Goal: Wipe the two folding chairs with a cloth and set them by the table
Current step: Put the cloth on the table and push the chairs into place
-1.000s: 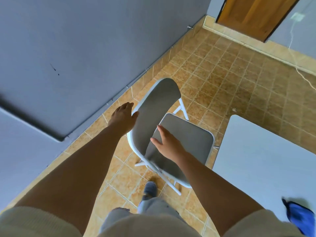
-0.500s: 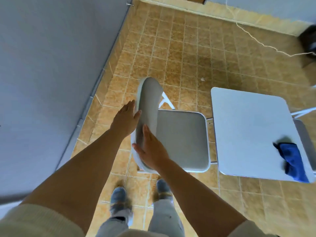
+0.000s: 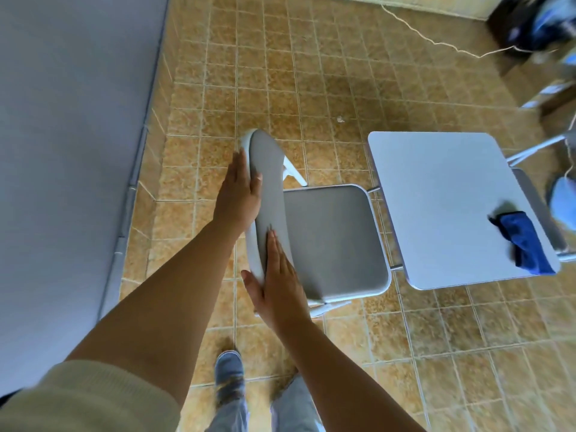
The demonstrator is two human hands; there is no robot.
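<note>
A person holds a folding chair [image 3: 333,235] by its backrest [image 3: 269,188] on the tiled floor [image 3: 343,73], just beside the white surface [image 3: 442,207]. The left hand [image 3: 238,194] and right hand [image 3: 279,285] each pinch the backrest in a grip of flat fingers and thumb. A blue cloth [image 3: 526,241] lies on the surface, with a second chair [image 3: 542,213] partly hidden behind it.

Grey wall [image 3: 62,151] left; tan tiled floor [image 3: 311,73] — white cord [image 3: 433,42] trailing.
</note>
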